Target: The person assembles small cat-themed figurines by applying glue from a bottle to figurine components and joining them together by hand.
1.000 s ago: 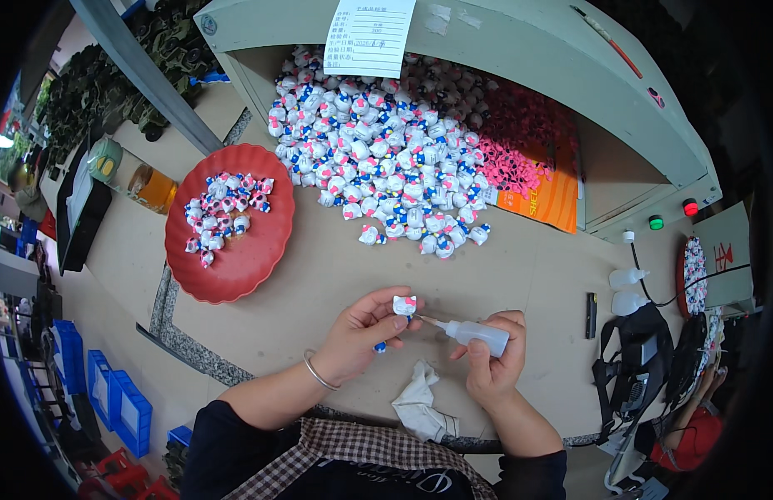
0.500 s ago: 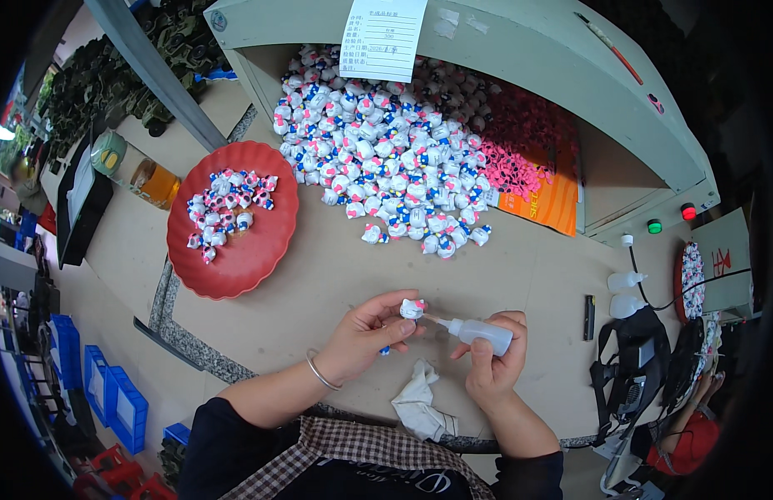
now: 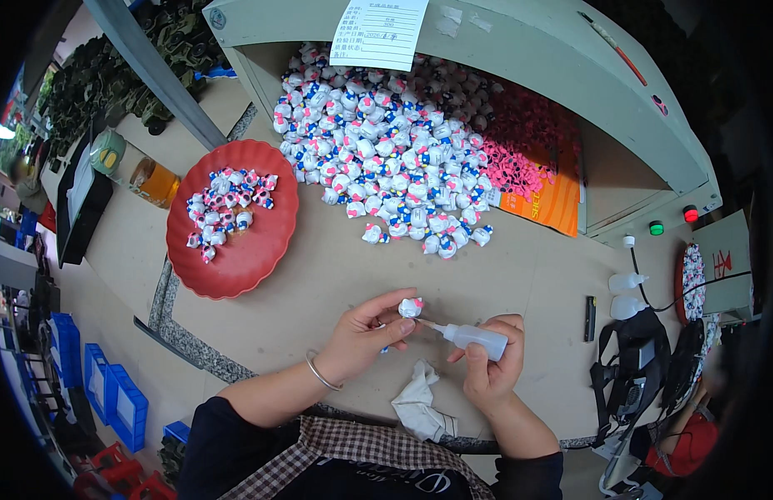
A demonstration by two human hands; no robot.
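Note:
A small white cat-like figurine [image 3: 410,307] with pink marks is pinched in the fingers of my left hand [image 3: 361,335]. A bit of blue shows below those fingers. My right hand [image 3: 492,371] grips a translucent squeeze bottle [image 3: 478,340], tilted so its thin nozzle points left. The nozzle tip is at the figurine's lower right side; whether it touches I cannot tell. Beyond my hands lies a big heap of similar figurines [image 3: 378,150], white, blue and pink. More of them sit in a red scalloped dish [image 3: 236,279] at the left.
A grey-green metal housing [image 3: 520,42] arches over the heap and small pink parts [image 3: 520,171]. A crumpled white cloth [image 3: 420,404] lies by the near edge. To the right are a black marker-like stick [image 3: 589,318] and black straps [image 3: 632,358]. A drink bottle [image 3: 136,171] stands left.
The squeeze bottle in my right hand has shifted slightly left and down, its nozzle now lower on the figurine. My left hand stays nearly in place, the figurine turned a little.

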